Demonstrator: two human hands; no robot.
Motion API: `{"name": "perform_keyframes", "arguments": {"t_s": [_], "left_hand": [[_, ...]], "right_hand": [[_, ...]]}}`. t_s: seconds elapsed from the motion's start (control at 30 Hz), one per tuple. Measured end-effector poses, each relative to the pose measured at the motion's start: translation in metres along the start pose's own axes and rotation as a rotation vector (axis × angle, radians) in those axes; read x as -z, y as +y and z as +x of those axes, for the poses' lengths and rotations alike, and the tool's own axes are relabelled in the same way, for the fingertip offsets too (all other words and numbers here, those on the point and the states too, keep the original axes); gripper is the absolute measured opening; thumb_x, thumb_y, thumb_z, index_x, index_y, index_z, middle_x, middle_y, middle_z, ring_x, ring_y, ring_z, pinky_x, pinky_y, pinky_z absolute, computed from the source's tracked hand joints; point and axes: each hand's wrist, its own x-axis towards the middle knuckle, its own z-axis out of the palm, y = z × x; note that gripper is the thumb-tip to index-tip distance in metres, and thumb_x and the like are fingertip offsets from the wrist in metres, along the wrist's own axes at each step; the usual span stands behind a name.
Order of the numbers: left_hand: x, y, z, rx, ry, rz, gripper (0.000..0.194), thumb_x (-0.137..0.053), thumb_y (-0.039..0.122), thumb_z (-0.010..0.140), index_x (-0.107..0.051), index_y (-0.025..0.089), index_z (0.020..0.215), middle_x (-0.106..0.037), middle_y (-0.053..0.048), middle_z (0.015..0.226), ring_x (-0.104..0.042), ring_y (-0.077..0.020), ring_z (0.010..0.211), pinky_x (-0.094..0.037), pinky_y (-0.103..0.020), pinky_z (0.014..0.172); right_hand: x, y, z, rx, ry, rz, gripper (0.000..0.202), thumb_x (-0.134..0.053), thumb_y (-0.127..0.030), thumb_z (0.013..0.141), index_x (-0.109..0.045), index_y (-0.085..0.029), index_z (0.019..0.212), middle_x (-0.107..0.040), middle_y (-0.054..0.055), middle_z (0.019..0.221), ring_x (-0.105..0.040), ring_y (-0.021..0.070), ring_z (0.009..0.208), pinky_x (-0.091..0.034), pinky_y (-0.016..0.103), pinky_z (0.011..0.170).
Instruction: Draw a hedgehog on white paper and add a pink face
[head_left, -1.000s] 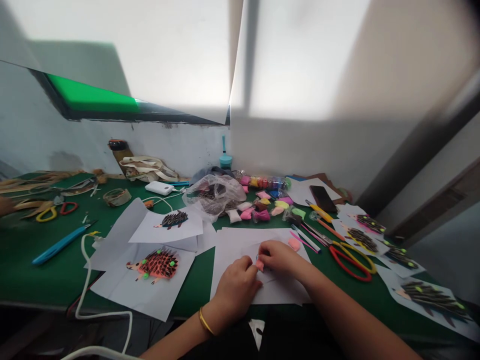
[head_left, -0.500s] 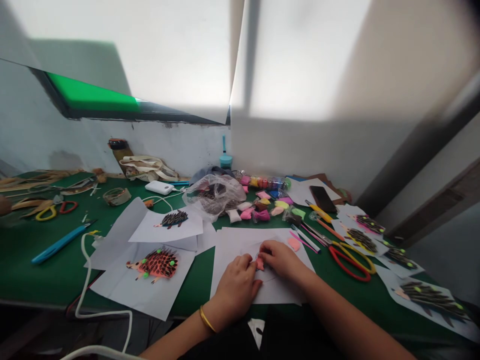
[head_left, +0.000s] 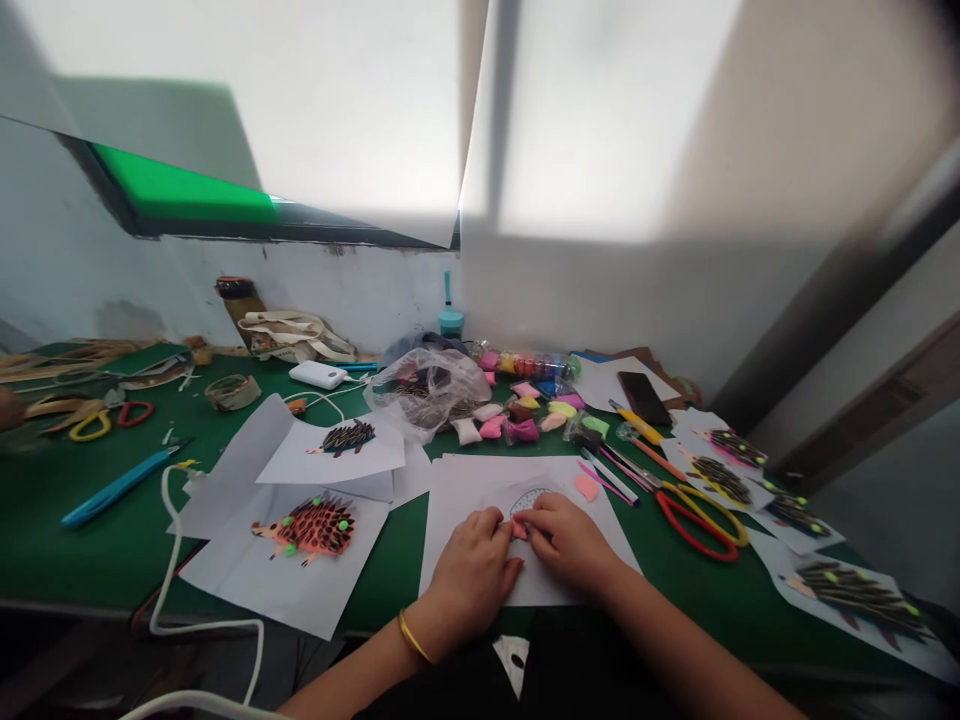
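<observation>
On a white sheet of paper in front of me, both hands work at a small piece of coral-pink modelling clay. My left hand rests on the sheet with its fingers curled, its fingertips against the clay's left side. My right hand pinches the clay from the right, index finger on top. Just above the fingers, part of a dotted, rounded drawing shows; my hands cover the remainder. A flat lump of the same pink clay lies at the sheet's upper right.
Scissors, pens and a phone lie to the right, beside finished hedgehog pictures. Several clay packets and a plastic bag sit behind. Leftward are a hedgehog picture, a blue cutter and a white cable.
My right hand has shifted slightly down and right, its fingers flattening over the clay. More of the dotted drawing is uncovered above it. My left hand stays nearly in place.
</observation>
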Motion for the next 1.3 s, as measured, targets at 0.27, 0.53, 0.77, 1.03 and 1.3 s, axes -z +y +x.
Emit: {"name": "perform_keyframes", "arguments": {"t_s": [0.27,0.53,0.77,1.03,1.3], "left_hand": [[-0.002,-0.001,0.000,-0.011,0.021,-0.005,0.032,-0.060,0.024,0.087,-0.053,0.021,0.118,-0.052,-0.006,0.118,-0.051,-0.0253,0.104,-0.047,-0.043,0.093],[-0.001,-0.001,-0.001,-0.012,0.025,0.001,0.034,-0.060,0.025,0.087,-0.052,0.022,0.120,-0.052,-0.006,0.119,-0.050,-0.0250,0.106,-0.046,-0.043,0.095],[0.000,0.000,0.000,-0.011,0.018,0.001,0.033,-0.060,0.024,0.087,-0.054,0.021,0.119,-0.052,-0.007,0.118,-0.051,-0.0251,0.105,-0.046,-0.043,0.095],[0.001,0.000,0.000,-0.006,0.021,-0.003,0.032,-0.058,0.025,0.088,-0.053,0.022,0.120,-0.052,-0.007,0.118,-0.051,-0.0251,0.105,-0.046,-0.043,0.094],[0.003,0.001,0.000,0.005,0.016,-0.023,0.031,-0.058,0.024,0.087,-0.053,0.023,0.118,-0.052,-0.006,0.116,-0.051,-0.0248,0.105,-0.046,-0.042,0.094]], "right_hand": [[-0.003,0.001,0.003,-0.021,-0.009,0.036,0.026,-0.051,-0.013,0.084,-0.073,-0.023,0.092,-0.063,0.004,0.088,-0.056,0.0182,0.087,-0.043,0.031,0.079],[-0.005,0.009,0.004,-0.057,-0.008,0.109,0.036,-0.051,-0.010,0.081,-0.072,-0.024,0.106,-0.063,0.006,0.096,-0.057,0.0196,0.093,-0.044,0.032,0.084],[-0.005,0.001,0.004,-0.020,-0.047,-0.019,0.031,-0.051,-0.011,0.082,-0.073,-0.024,0.100,-0.060,0.004,0.088,-0.054,0.0189,0.088,-0.041,0.031,0.080],[-0.008,0.015,0.004,-0.060,0.008,0.098,0.038,-0.050,-0.009,0.080,-0.073,-0.023,0.107,-0.063,0.006,0.094,-0.057,0.0199,0.091,-0.044,0.033,0.085],[-0.008,0.009,0.004,-0.064,-0.012,0.048,0.035,-0.050,-0.009,0.080,-0.074,-0.023,0.102,-0.063,0.005,0.093,-0.056,0.0197,0.091,-0.042,0.032,0.083]]}}
